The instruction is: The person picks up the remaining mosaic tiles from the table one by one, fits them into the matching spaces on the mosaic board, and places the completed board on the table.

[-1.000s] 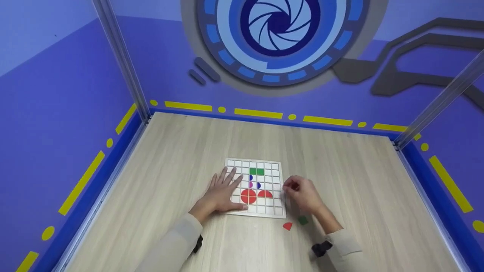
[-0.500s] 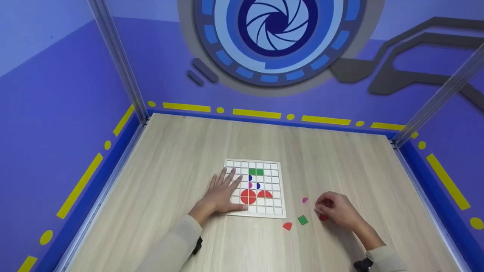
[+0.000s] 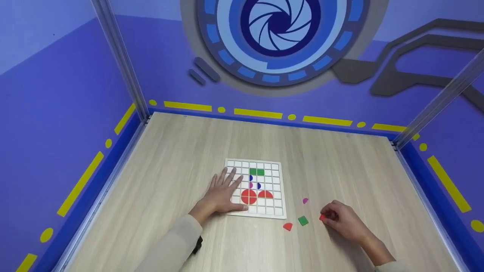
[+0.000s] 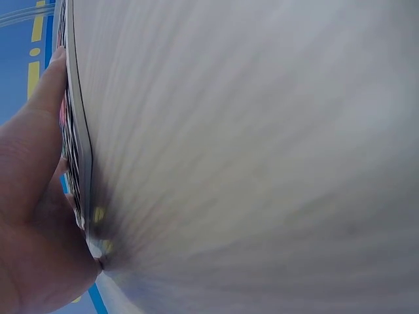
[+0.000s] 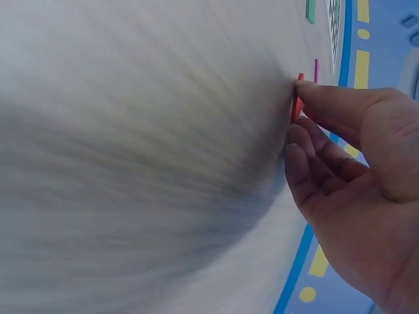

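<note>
My left hand (image 3: 223, 192) lies with spread fingers on the left side of a white grid board (image 3: 278, 209); the left wrist view shows its thumb (image 4: 49, 88) along the board's edge. Further right, my right hand (image 3: 346, 221) pinches a small red piece (image 3: 322, 218) between thumb and fingertips, at the table surface. In the right wrist view this red piece (image 5: 298, 101) appears edge-on, its outline partly covered by the fingers. Green squares, a red disc (image 3: 248, 197), a red half disc (image 3: 265, 194) and small blue and magenta half discs sit on the board.
Between the board and my right hand lie a red quarter-disc piece (image 3: 287, 226), a green square (image 3: 303, 220) and a magenta half disc (image 3: 305, 201) on the wooden table (image 3: 189, 151). Blue-purple walls (image 3: 162, 68) enclose the table at the back and sides.
My right hand has moved right, from beside the board's right edge to the red piece, which it now pinches. The magenta half disc has come into view on the table. My left hand stays put.
</note>
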A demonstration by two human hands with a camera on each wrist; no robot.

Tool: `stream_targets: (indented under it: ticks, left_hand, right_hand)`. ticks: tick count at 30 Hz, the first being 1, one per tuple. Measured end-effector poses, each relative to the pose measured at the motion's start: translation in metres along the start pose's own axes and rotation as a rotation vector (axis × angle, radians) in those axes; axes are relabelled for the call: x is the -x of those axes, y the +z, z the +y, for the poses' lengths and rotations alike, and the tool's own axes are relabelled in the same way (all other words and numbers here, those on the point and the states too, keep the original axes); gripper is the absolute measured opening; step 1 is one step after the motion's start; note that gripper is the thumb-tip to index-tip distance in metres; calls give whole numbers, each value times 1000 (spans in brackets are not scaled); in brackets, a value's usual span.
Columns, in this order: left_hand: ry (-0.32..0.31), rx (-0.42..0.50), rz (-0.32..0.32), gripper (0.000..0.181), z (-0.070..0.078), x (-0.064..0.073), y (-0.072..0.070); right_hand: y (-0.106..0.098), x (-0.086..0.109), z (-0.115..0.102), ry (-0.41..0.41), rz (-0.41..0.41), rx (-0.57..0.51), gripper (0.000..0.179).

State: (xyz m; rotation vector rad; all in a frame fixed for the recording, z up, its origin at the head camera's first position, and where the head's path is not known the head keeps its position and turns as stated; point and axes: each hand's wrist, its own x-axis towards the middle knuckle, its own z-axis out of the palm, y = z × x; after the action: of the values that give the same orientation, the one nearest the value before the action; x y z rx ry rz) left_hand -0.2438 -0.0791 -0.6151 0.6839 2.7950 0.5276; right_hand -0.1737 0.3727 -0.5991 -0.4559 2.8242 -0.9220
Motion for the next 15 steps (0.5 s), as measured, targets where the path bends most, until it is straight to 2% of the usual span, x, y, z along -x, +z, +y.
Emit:
stream_targets:
  ticks: [5, 15]
  left_hand:
    - [-6, -3, 2, 113, -1, -1, 3]
    - [24, -5, 12, 111, 0, 0, 0]
  right_hand:
    - [2, 1, 1, 16, 2, -4, 13]
    - [3, -1, 2, 26, 25, -21, 12]
